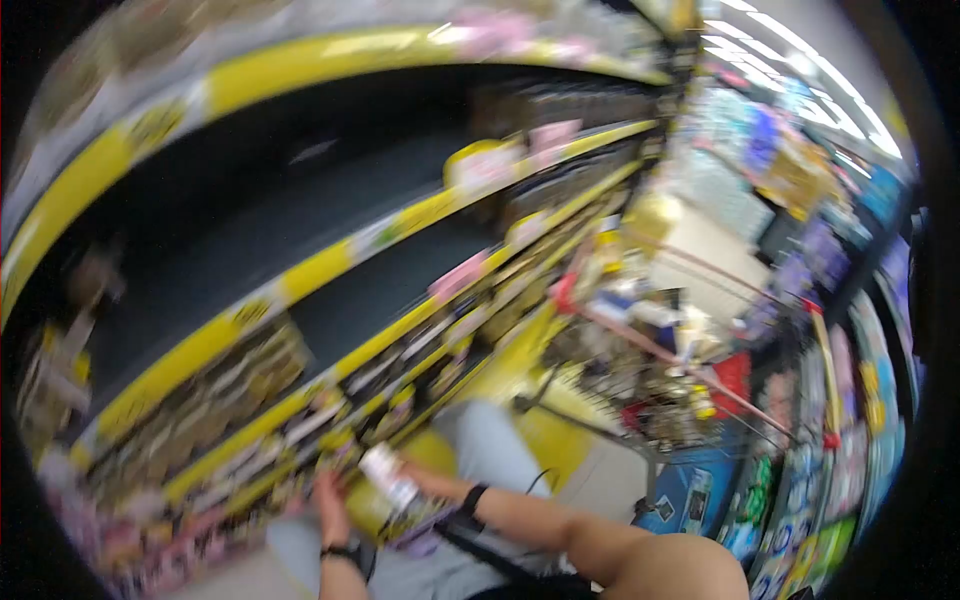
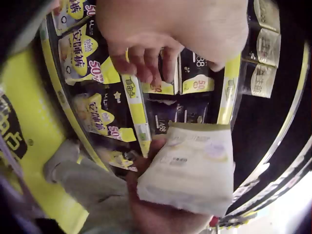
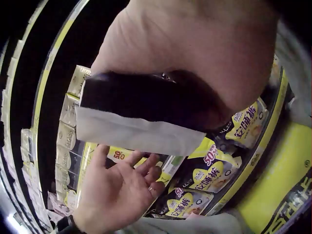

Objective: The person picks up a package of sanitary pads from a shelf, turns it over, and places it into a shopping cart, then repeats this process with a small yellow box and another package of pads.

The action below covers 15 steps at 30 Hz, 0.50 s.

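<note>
Head view, blurred: two hands low centre. Right hand grips one white pack just in front of yellow-edged shelves. Left hand beside it, grip released. One trolley centre right.

Left wrist view: left hand at top, fingers loose, holding nothing. White pack lower centre, right hand under it.

Right wrist view: right hand clamped round pack, upper centre. Left hand below, palm open, apart from pack. Three yellow-labelled shelf packs lower right.

A white pack, yellow shelf edges, black-and-yellow packets.
</note>
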{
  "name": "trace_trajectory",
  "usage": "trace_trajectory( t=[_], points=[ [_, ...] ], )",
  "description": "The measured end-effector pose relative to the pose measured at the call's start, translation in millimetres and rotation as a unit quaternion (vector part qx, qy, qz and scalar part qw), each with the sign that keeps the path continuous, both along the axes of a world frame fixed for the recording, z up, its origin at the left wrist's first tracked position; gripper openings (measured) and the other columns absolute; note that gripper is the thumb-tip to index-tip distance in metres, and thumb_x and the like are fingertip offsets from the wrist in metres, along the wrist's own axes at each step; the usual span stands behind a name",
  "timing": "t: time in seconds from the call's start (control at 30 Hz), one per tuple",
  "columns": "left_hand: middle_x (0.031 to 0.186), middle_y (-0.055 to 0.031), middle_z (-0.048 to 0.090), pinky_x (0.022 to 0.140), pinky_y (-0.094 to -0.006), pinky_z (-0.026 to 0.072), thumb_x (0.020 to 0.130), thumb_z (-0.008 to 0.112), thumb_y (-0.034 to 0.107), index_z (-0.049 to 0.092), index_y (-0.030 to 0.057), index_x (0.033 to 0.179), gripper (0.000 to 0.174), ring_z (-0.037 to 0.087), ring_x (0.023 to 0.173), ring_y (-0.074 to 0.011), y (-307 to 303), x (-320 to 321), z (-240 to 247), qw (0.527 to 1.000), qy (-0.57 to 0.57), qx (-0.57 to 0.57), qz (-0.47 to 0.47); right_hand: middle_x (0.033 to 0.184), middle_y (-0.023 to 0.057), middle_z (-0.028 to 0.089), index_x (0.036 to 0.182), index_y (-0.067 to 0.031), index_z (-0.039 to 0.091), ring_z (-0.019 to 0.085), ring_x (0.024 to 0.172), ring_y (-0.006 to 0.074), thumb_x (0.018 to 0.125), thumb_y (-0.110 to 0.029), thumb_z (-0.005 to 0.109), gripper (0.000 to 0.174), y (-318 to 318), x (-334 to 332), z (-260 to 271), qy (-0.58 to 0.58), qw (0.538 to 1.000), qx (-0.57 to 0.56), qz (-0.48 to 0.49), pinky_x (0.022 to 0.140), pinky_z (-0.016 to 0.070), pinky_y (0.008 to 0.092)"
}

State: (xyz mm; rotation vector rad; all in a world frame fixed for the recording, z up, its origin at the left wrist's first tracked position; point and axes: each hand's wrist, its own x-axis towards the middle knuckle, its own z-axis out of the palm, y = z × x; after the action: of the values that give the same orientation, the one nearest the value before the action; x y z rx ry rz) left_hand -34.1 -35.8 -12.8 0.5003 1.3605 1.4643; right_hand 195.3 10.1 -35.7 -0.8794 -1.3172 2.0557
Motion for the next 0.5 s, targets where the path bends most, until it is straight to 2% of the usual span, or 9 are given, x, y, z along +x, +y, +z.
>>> trace_trajectory(
  t=[0.03,0.07,0.1,0.13,0.17,0.23,0.27,0.37,0.5],
  points=[
    [0.1,-0.0016,0.06,0.076,-0.0302,0.0446,0.098,0.048,0.043,0.059,0.0089,0.105,0.037,0.054,0.088,-0.0129,-5,0,0,0.996,0.027,-0.031,-0.082,0.106,0.0022,0.063,0.127,-0.0033,0.05,0.06,0.091,0.0117,0.093,-0.027,0.061,0.042,7,-2,7,0.003,1.0,-0.011,-0.023,0.08,0.0499,0.0274],
    [0.111,-0.0032,0.06,0.082,-0.0306,0.0451,0.099,0.046,0.045,0.058,0.0071,0.112,0.042,0.055,0.094,-0.0136,-7,9,12,0.99,0.043,-0.037,-0.126,0.112,0.0046,0.062,0.127,-0.0015,0.05,0.059,0.098,0.0141,0.092,-0.025,0.064,0.045,6,-5,-19,0.005,0.997,-0.045,-0.069,0.085,0.0493,0.0294],
    [0.119,-0.0047,0.06,0.085,-0.0306,0.0448,0.1,0.045,0.046,0.056,0.0063,0.119,0.046,0.056,0.1,-0.0152,-9,11,-1,0.977,0.105,-0.016,-0.183,0.117,0.0076,0.059,0.131,0.0003,0.045,0.057,0.104,0.0162,0.091,-0.025,0.064,0.051,6,-6,-26,-0.037,0.997,0.002,-0.066,0.089,0.0473,0.0304],
    [0.115,-0.0056,0.06,0.087,-0.0313,0.0445,0.101,0.045,0.043,0.055,0.0058,0.12,0.043,0.055,0.102,-0.0168,-18,32,69,0.972,0.147,-0.039,-0.179,0.123,0.0106,0.056,0.134,0.0022,0.04,0.054,0.11,0.0183,0.091,-0.025,0.065,0.057,6,-7,-30,-0.079,0.994,0.049,-0.063,0.093,0.0452,0.0313],
    [0.112,-0.0049,0.058,0.088,-0.0301,0.0442,0.101,0.047,0.04,0.054,0.006,0.12,0.039,0.055,0.102,-0.016,-18,28,44,0.967,0.076,-0.004,-0.244,0.126,0.0126,0.054,0.137,0.0035,0.036,0.052,0.114,0.0196,0.091,-0.025,0.064,0.061,2,-4,19,-0.082,0.995,0.038,-0.043,0.096,0.0432,0.0314],
    [0.104,-0.0027,0.058,0.075,-0.0264,0.0452,0.101,0.049,0.039,0.049,0.0068,0.121,0.038,0.055,0.094,-0.0109,-19,33,48,0.963,0.116,0.025,-0.242,0.128,0.0145,0.052,0.139,0.0049,0.031,0.049,0.118,0.0194,0.092,-0.028,0.062,0.065,-1,-10,54,-0.074,0.997,0.031,-0.018,0.099,0.0404,0.0306],
    [0.099,-0.0012,0.058,0.072,-0.0256,0.0445,0.101,0.048,0.039,0.049,0.0071,0.117,0.036,0.056,0.089,-0.0105,-18,34,43,0.964,0.097,0.039,-0.244,0.127,0.0151,0.053,0.138,0.0059,0.032,0.049,0.118,0.0198,0.093,-0.03,0.061,0.065,1,-8,36,-0.081,0.996,0.037,-0.011,0.1,0.0396,0.0307],
    [0.095,-0.0017,0.057,0.071,-0.0251,0.0438,0.101,0.047,0.04,0.049,0.0066,0.113,0.035,0.056,0.084,-0.0108,-16,30,29,0.967,0.065,0.018,-0.244,0.124,0.0155,0.054,0.136,0.0058,0.034,0.052,0.116,0.0193,0.093,-0.035,0.061,0.065,0,-8,55,-0.1,0.995,0.004,0.015,0.099,0.0405,0.0309],
    [0.1,-0.0048,0.057,0.075,-0.0271,0.0462,0.092,0.065,0.037,0.05,0.0028,0.116,0.045,0.056,0.086,-0.0123,-16,35,35,0.962,0.129,0.025,-0.241,0.127,0.0162,0.053,0.135,0.0044,0.037,0.051,0.115,0.021,0.092,-0.037,0.064,0.066,4,-2,34,-0.124,0.99,0.05,0.054,0.099,0.0415,0.0339]
  ],
)
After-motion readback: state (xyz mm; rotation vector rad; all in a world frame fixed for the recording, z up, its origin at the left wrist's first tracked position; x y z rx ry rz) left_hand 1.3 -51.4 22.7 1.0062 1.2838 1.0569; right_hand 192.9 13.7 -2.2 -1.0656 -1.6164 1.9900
